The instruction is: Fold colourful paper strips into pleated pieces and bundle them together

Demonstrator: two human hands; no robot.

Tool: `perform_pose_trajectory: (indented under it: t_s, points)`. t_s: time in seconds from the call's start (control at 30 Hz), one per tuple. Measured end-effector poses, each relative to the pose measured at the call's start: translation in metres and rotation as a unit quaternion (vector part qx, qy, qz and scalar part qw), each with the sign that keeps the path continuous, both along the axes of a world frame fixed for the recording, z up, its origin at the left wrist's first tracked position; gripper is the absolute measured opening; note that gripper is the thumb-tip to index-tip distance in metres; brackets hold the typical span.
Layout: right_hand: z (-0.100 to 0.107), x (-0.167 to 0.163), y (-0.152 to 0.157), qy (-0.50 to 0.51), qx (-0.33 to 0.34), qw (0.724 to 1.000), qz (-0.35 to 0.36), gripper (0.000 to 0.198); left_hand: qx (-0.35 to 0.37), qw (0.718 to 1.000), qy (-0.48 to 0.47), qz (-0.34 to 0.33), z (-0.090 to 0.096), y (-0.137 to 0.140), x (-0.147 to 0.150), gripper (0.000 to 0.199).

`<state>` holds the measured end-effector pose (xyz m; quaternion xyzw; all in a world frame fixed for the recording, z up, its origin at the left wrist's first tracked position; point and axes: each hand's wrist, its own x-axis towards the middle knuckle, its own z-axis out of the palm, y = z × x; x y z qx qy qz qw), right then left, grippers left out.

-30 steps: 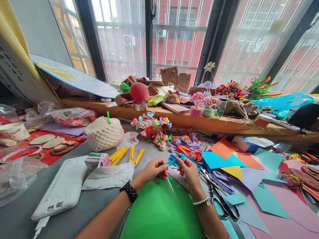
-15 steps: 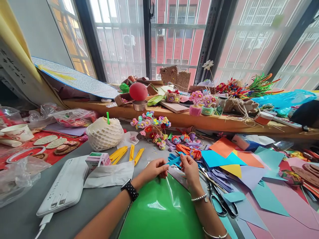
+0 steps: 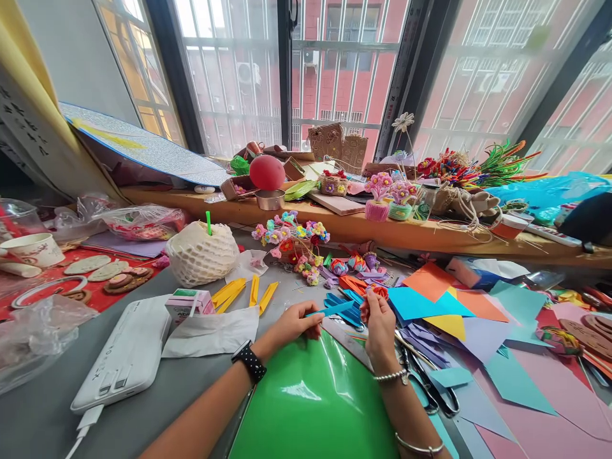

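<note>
The left hand pinched a blue strip, apparently mid-smoothing; the right hand curled nearby, grip unclear; steadiness seemed needed next.

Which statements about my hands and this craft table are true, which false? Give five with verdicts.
The left hand holds a blue paper strip. True.
The scissors are in the right hand. False: they lie beside the right forearm.
A green straw sticks up from the coconut. True.
The polka-dotted watchband is on the right wrist. False: it is on the left wrist.
A cable is plugged into the power bank. True.
</note>
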<state>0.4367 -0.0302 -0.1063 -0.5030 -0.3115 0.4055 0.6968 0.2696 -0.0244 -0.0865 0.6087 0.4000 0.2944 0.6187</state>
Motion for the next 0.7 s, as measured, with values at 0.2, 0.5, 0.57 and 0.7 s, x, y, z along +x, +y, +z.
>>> perform_pose_trajectory:
  t_s: [0.2,0.5,0.57,0.7]
  points:
    - [0.001,-0.01,-0.006,-0.112,0.032,0.992,0.043,0.027,-0.02,1.0,-0.016,-0.004,0.002,-0.001,0.0,0.029]
    - [0.004,-0.015,-0.006,-0.156,0.003,0.981,0.118,0.03,-0.019,0.987,-0.07,0.141,0.004,0.005,-0.005,0.03]
    - [0.006,-0.019,-0.006,-0.159,0.006,0.975,0.154,0.028,-0.016,0.981,-0.098,0.167,0.004,0.006,-0.007,0.027]
    - [0.006,-0.023,-0.006,-0.159,0.027,0.965,0.207,0.026,-0.036,0.981,-0.11,0.155,0.004,0.005,-0.006,0.029]
